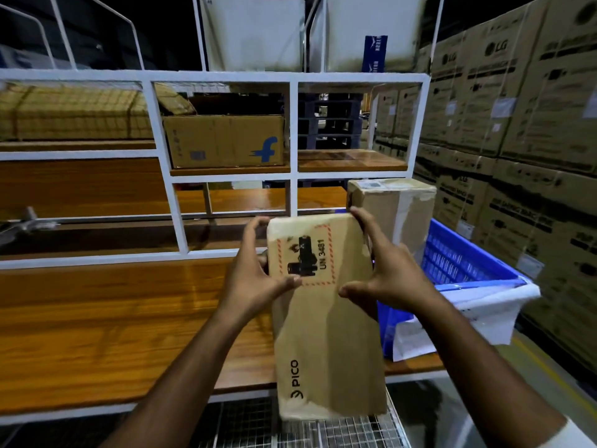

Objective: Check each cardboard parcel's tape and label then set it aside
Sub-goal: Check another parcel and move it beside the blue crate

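Observation:
A long brown cardboard parcel (326, 334) printed PICO, with a red-bordered battery warning label marked UN 3481, is held up in front of me above the table's front edge. My left hand (255, 270) grips its left side near the top, thumb across the label. On the right edge sits my right hand (384, 270), fingers curled over the top corner. A second taped cardboard parcel (394, 205) with a white label on top stands behind, at the blue crate.
A wooden table (113, 318) with a white metal shelf frame (292, 140) lies ahead. A box with a blue logo (226, 142) sits on a shelf. A blue plastic crate (458, 270) with white bags stands right. Stacked large cartons (517, 124) fill the right wall.

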